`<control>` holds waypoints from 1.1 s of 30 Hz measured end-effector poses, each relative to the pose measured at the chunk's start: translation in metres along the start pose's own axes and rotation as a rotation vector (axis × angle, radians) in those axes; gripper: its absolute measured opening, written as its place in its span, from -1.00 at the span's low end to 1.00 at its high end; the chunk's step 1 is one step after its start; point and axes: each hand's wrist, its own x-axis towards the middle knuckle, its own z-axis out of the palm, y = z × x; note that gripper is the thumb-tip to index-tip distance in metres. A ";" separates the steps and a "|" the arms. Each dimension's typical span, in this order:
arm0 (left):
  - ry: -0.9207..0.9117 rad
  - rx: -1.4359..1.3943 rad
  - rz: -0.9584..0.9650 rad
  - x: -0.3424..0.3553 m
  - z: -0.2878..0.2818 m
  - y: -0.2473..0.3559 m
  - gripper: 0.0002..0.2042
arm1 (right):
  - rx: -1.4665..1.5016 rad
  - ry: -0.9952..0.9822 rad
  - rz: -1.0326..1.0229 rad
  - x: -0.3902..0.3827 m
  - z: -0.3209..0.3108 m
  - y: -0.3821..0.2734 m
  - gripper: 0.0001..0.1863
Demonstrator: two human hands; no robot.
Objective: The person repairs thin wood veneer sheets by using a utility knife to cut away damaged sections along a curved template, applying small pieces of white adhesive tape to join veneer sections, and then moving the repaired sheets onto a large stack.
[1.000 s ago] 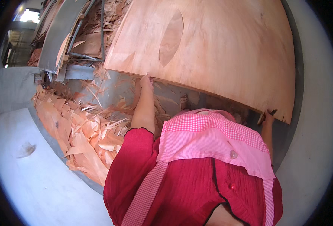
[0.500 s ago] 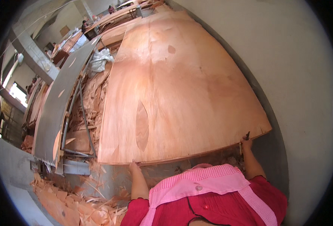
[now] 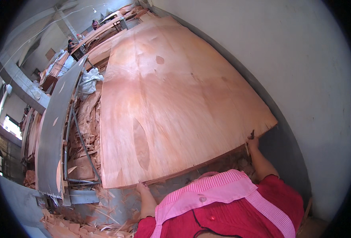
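Observation:
A broad reddish-brown wood veneer sheet (image 3: pixel 175 107) lies flat in front of me on top of a stack, with a leaf-shaped patch (image 3: pixel 141 142) near its left side. My left hand (image 3: pixel 142 186) grips the sheet's near edge close to the left corner, thumb on top and the other fingers hidden below. Toward the right corner, my right hand (image 3: pixel 253 141) is closed at the same edge around a slim tool with a dark end (image 3: pixel 252 133) sticking up. A thin, pale part shows under that fist; the tool's kind is unclear.
Left of the stack stand a long grey-topped bench (image 3: pixel 58 119) and a metal frame (image 3: pixel 80 135) over veneer scraps (image 3: pixel 86 119). More scraps (image 3: pixel 76 228) litter the floor. A white plastic bag (image 3: pixel 90 81) lies beyond. A wall (image 3: pixel 302 71) runs along the right. People (image 3: pixel 70 46) are far back.
The view has turned, so the sheet appears shifted left and slightly tilted. Both hands stay at its near edge, in about the same places, and the right still holds the dark-ended tool.

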 end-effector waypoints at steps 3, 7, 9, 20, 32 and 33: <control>-0.039 -0.063 0.034 -0.001 -0.004 0.003 -0.86 | 0.216 -0.038 0.160 -0.007 -0.002 -0.015 -0.79; 0.231 0.830 0.883 -0.092 0.033 0.023 -0.63 | -0.206 0.145 -0.008 -0.013 -0.028 -0.013 -0.60; -0.095 1.228 1.308 -0.135 0.061 0.025 -0.49 | -0.401 0.181 -0.070 -0.057 -0.031 -0.063 -0.48; -0.601 1.975 0.858 -0.162 0.176 -0.013 -0.35 | -0.940 0.014 -0.238 0.024 -0.151 -0.027 -0.69; -0.592 1.966 0.969 -0.153 0.169 -0.014 -0.34 | -1.021 0.378 -0.252 -0.018 -0.305 -0.063 -0.71; -0.623 1.940 0.986 -0.155 0.172 -0.011 -0.35 | -0.946 0.339 -0.317 -0.016 -0.308 -0.053 -0.64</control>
